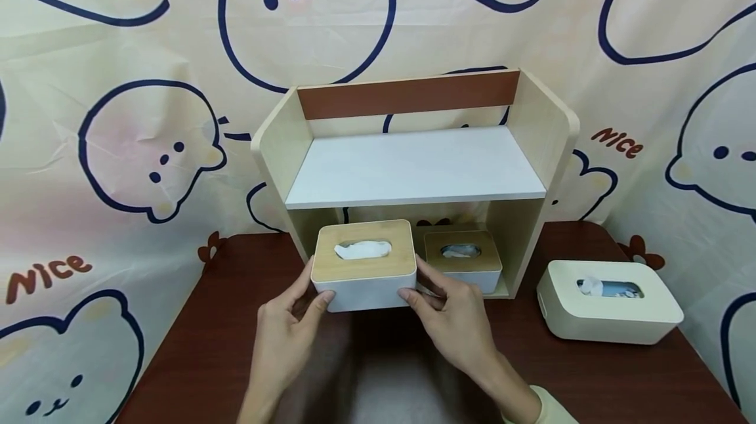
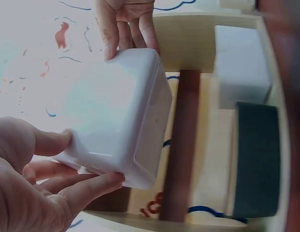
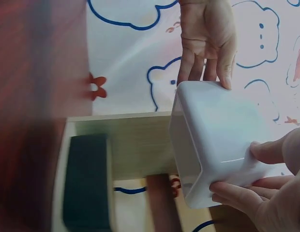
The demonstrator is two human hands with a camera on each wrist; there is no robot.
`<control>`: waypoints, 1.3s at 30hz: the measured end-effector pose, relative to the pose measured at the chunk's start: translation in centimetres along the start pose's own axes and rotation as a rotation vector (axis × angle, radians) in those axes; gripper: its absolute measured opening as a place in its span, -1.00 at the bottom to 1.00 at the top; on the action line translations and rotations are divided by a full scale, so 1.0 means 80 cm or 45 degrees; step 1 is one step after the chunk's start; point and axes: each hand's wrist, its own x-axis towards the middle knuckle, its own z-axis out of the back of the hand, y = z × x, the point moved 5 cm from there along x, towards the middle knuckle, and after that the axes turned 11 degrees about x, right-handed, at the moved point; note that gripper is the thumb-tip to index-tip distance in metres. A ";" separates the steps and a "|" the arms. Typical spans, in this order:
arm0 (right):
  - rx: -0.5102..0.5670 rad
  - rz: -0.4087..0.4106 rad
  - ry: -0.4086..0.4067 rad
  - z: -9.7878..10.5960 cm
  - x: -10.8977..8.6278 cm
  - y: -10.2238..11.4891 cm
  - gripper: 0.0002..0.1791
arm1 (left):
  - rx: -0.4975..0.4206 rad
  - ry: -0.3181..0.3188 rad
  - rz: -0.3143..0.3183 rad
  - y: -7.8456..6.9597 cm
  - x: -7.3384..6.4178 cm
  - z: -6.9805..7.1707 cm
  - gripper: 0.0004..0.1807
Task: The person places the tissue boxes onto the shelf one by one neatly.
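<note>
Carrying looks to be the step in hand: 1 tissue box is held off the table, gripped at opposite sides by the left hand and the right hand, before the shelf's lower-left opening. 1 other box is seated inside at right. Next, even grip and clearance from shelf and neighbour are probably called for.

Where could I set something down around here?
The white upper board of the shelf is bare. On the brown table there's room left of the left hand, and between the right hand and the cream tissue box. Crowded: the lower compartment, with a wood-topped box at right and the held box hiding much of its left side.
</note>
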 end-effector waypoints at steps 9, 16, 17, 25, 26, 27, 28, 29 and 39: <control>-0.052 0.158 -0.013 0.005 0.017 0.045 -0.35 | 0.061 -0.033 -0.053 -0.038 0.014 0.035 -0.31; -0.085 0.234 0.015 0.005 0.029 0.076 -0.35 | 0.046 -0.051 -0.081 -0.057 0.021 0.055 -0.31; -0.088 0.237 0.023 0.006 0.030 0.080 -0.35 | 0.048 -0.050 -0.081 -0.059 0.022 0.057 -0.31; -0.153 0.279 0.052 0.010 0.046 0.111 -0.34 | 0.065 -0.084 -0.112 -0.077 0.033 0.075 -0.32; -0.171 0.286 0.051 0.011 0.049 0.115 -0.34 | 0.069 -0.090 -0.120 -0.079 0.035 0.077 -0.33; -0.181 0.293 0.051 0.011 0.051 0.119 -0.34 | 0.068 -0.099 -0.129 -0.082 0.036 0.079 -0.33; -0.189 0.299 0.052 0.012 0.054 0.123 -0.34 | 0.071 -0.107 -0.136 -0.084 0.038 0.081 -0.33; -0.197 0.304 0.053 0.012 0.056 0.127 -0.34 | 0.072 -0.113 -0.146 -0.087 0.040 0.083 -0.33; -0.248 0.340 0.063 0.013 0.073 0.151 -0.33 | 0.054 -0.119 -0.194 -0.102 0.060 0.095 -0.35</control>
